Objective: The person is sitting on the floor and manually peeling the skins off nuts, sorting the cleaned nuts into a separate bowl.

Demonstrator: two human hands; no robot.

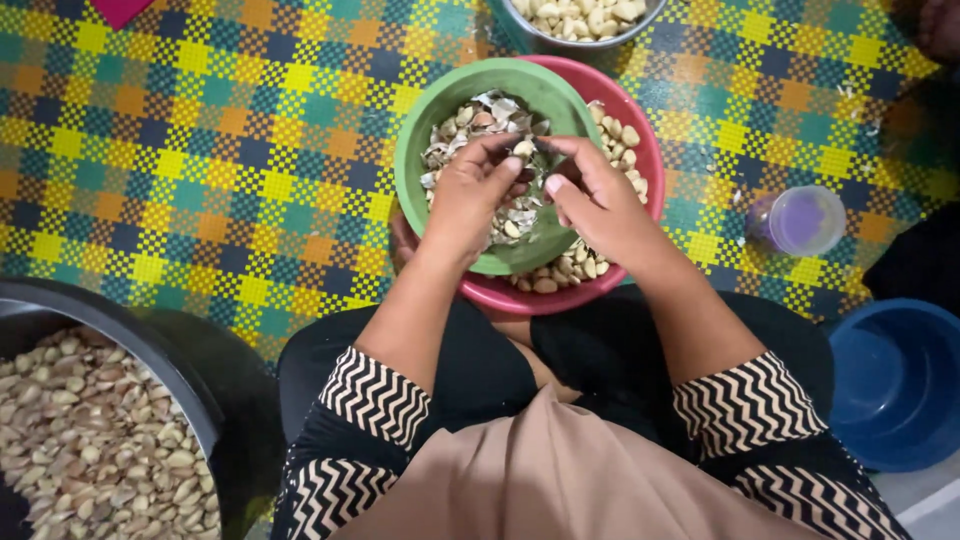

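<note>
**Two hands at work on a garlic clove above stacked bowls**

Head view: The person sits on a checked woven mat (200,150) in yellow, green, blue and orange, looking straight down over their lap. Both forearms, in black sleeves with zigzag-striped cuffs, reach forward to a green bowl (440,110) that rests tilted inside a red bowl (645,190).

The left hand (470,195) hovers over the green bowl, its fingers (505,165) curled and pinched on a small pale garlic clove (523,149). The right hand (600,200) meets it from the other side, its fingers (553,183) bent inward and closed toward the same clove, thumbnail showing. Whether the right fingers truly grip the clove or only touch its skin cannot be told. The clove is held just above the middle of the green bowl, between the two hands.

Inside the green bowl lie papery garlic skins (490,110) and a few cloves. Peeled cloves (620,140) fill the exposed part of the red bowl along its right and lower edge.

At the top edge, a metal bowl (530,38) holds more pale cloves. At lower left, a large black tub (190,390) is filled with unpeeled cloves. To the right stand a small clear cup with a purple base (800,220) on the mat and, well apart lower down, a blue basin (895,385).
</note>
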